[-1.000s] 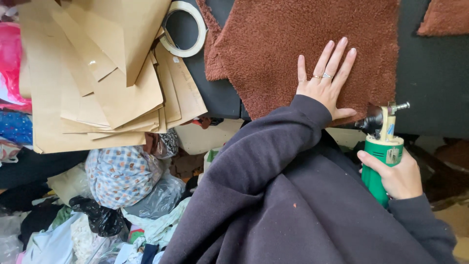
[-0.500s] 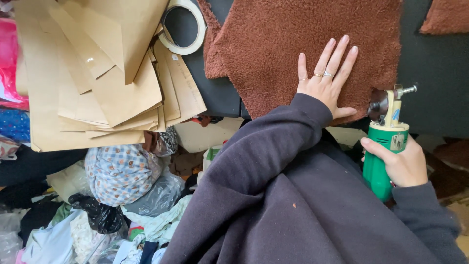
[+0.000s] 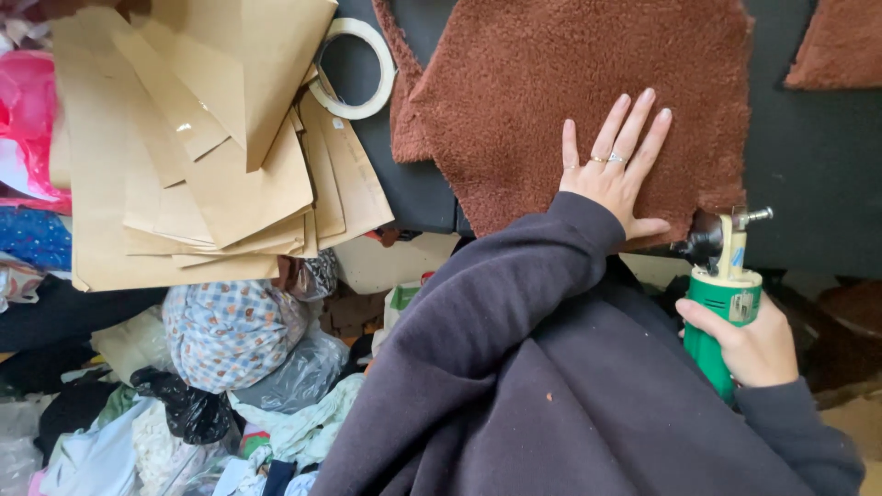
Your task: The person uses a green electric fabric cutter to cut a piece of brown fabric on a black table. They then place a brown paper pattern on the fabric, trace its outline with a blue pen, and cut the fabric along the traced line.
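A dark, almost black table (image 3: 827,174) carries the things. On it lies a large piece of brown fleecy fabric (image 3: 560,83), spread flat, and its lower edge reaches the near edge of the table. A second brown fleecy piece (image 3: 845,41) lies at the far right corner, only partly in view, apart from the first one. On the left side a pile of tan paper pattern pieces (image 3: 184,184) lies on the table and hangs over its near edge. A roll of pale masking tape (image 3: 354,69) rests between the papers and the large fabric, partly under the papers.
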